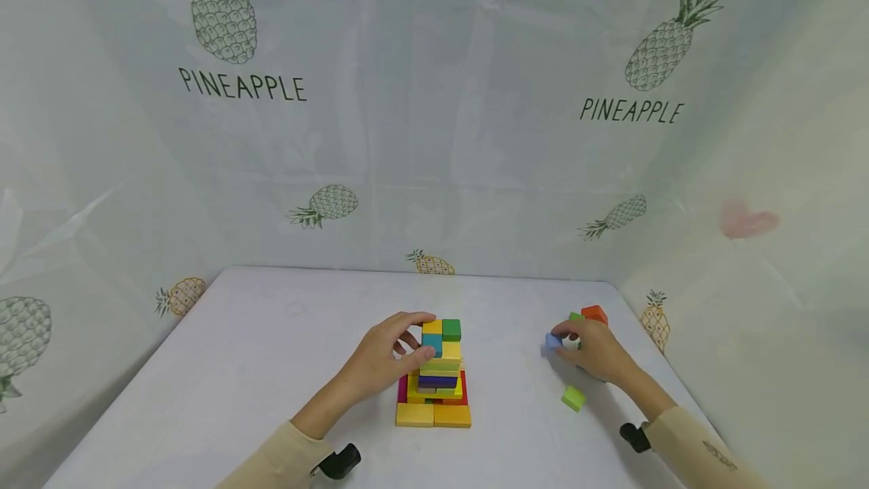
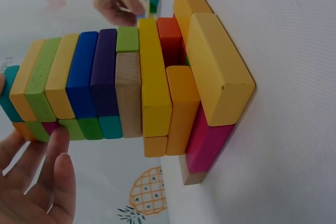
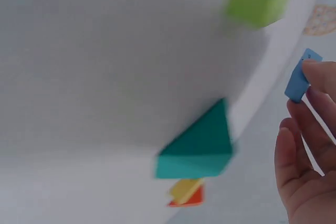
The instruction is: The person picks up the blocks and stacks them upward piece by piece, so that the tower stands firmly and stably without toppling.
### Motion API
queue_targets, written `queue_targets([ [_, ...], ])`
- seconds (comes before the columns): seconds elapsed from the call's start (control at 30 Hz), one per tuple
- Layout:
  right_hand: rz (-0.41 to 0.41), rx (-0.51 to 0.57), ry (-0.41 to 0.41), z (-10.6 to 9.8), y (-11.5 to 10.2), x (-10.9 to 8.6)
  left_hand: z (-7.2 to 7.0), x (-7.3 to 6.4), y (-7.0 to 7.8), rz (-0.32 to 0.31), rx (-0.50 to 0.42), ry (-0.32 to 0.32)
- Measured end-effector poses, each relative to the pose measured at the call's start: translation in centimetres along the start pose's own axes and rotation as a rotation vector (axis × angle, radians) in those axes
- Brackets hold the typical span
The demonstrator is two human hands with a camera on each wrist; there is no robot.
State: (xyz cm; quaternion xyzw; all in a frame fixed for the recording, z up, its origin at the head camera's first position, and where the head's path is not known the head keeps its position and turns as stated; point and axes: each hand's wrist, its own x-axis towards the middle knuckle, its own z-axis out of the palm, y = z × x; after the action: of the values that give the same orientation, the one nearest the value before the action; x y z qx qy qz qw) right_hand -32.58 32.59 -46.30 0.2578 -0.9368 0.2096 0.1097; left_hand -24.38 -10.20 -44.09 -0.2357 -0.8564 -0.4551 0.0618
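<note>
At the middle of the table stands a block tower (image 1: 439,383) of flat coloured pieces. My left hand (image 1: 388,357) rests at its upper left, thumb at the teal block (image 1: 431,345) and forefinger by the yellow block (image 1: 432,327). In the left wrist view, fingertips (image 2: 60,135) touch the small blocks on the tower's side. Between thumb and fingers, my right hand (image 1: 597,352) pinches a small blue block (image 3: 299,80) to the right of the tower. Close to that hand are an orange-red block (image 1: 594,314) and a teal triangular block (image 3: 195,161).
A loose lime-green block (image 1: 573,398) lies in front of the right hand. The white table (image 1: 271,338) is enclosed by pale cloth (image 1: 434,96) printed with pineapples. Black wrist devices (image 1: 341,462) sit on both forearms, over beige sleeves.
</note>
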Motion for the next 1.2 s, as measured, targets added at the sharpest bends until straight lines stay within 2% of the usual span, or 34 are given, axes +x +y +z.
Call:
queue_targets([
  [0.13, -0.068, 0.089, 0.059, -0.6, -4.1, 0.6, 0.1, 0.0, 0.1, -0.004, 0.004, 0.004],
  [0.27, -0.129, 0.179, 0.08, -1.2, -8.9, 1.2, 0.2, 0.0, 0.0, -0.008, 0.012, 0.011],
  [0.4, -0.171, 0.257, 0.056, -1.4, -13.2, 1.6, 0.3, 0.1, -0.2, -0.007, 0.019, 0.014],
  [0.53, -0.194, 0.321, 0.017, -1.1, -16.1, 1.9, 0.3, 0.0, -0.3, -0.01, 0.013, 0.012],
  [0.73, -0.197, 0.34, -0.001, -0.4, -18.0, 2.4, 0.3, -0.1, -0.2, -0.01, 0.006, 0.007],
  [0.97, -0.208, 0.314, 0.004, 0.3, -18.4, 2.6, 0.2, -0.1, 0.1, -0.007, 0.012, 0.003],
  [1.2, -0.282, 0.27, 0.022, 0.2, -18.3, 2.3, 0.0, -0.1, 0.1, -0.009, 0.017, 0.004],
])
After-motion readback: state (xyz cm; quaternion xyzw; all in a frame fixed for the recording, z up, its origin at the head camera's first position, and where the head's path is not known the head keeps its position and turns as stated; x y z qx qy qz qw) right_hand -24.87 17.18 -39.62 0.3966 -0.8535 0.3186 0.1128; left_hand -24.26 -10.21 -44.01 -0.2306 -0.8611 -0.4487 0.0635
